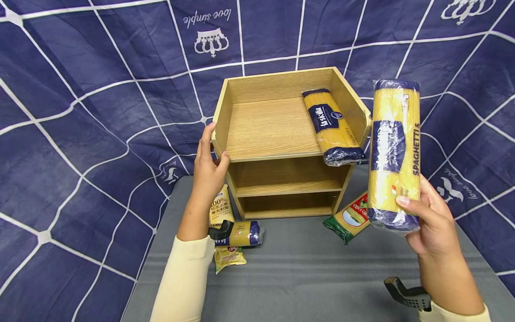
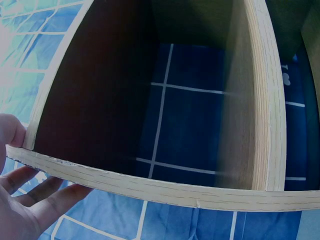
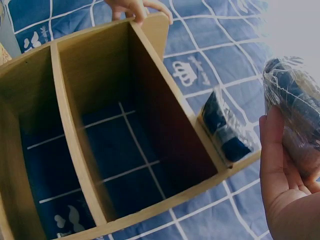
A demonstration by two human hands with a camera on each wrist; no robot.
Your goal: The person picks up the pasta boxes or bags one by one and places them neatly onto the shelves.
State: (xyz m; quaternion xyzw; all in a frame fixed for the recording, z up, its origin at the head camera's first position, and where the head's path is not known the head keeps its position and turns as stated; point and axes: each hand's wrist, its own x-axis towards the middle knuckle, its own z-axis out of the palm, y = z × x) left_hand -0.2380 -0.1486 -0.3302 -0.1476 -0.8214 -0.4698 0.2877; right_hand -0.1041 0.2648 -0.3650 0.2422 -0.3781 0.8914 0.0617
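Observation:
My right hand (image 1: pixel 434 221) holds up a clear-wrapped pack of spaghetti (image 1: pixel 396 188) by its lower end, the thumb across the front. The pack stands nearly upright, to the right of a small wooden shelf (image 1: pixel 269 123). At the shelf's left side, my left hand (image 1: pixel 209 172) grips the edge of the side panel; the left wrist view shows the thumb (image 2: pixel 11 131) on one side of the board and the fingers on the other. A second spaghetti pack (image 1: pixel 348 134) lies on the top board along the right wall, its near end jutting past the front edge.
Left of the shelf's foot lie a cream pasta bag (image 1: pixel 220 206), another spaghetti pack (image 1: pixel 243 233) and a small yellow packet (image 1: pixel 229 258). A red-and-green pasta bag (image 1: pixel 349 217) lies on the grey table (image 1: pixel 306 277) at right. Blue checked cloth (image 1: pixel 120 179) hangs around.

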